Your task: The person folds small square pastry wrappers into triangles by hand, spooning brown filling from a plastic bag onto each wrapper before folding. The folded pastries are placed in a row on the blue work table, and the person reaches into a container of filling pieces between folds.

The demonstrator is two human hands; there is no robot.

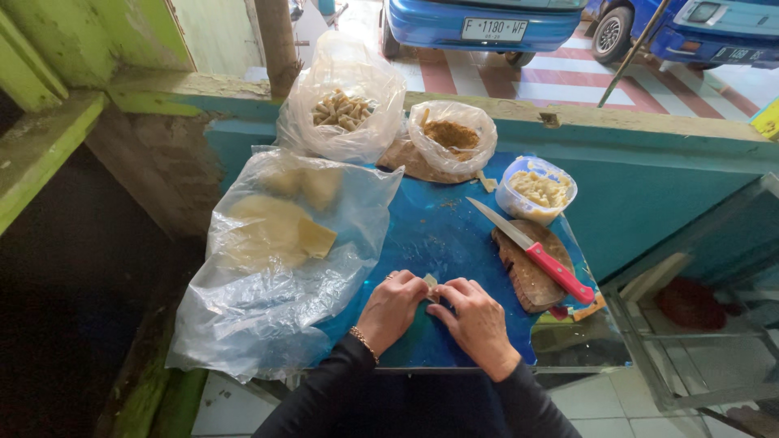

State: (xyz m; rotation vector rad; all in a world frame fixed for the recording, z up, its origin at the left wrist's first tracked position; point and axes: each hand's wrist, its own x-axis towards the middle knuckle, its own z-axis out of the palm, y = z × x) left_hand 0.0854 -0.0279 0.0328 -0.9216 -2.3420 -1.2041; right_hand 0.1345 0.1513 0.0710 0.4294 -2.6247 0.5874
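Landmark: the blue desk [438, 243], all places given from it.

Near edge, centre: left hand [392, 308] and right hand [475, 320], resting on the desk and touching each other. Fingers of both were together, pinched on a small pale wrapper [431, 284] held between them just above the surface. The wrapper looked partly folded; what was inside could not be seen.

Left part of the desk, overhanging its edge: a large clear bag [276, 251] lying flat, with pale sheets [272, 231] inside, a good many left unused.

Right part: a brown board [531, 272] with a red-handled knife [531, 250] lying across it, blade pointing toward the middle of the desk.

Far right corner: a clear tub [535, 191] of pale filling, fairly full.

Far edge, centre: a small bag [450, 138] of brown crumbs, open.

Far edge, left of that: a taller bag [341, 105] of finished rolls, partly filled.

Beyond the desk: a teal wall [649, 178], then blue cars [487, 20] on striped paving.

Progress, judged: a batch of rolls was done and bagged, one piece was in hand, and ample sheets and filling remained.
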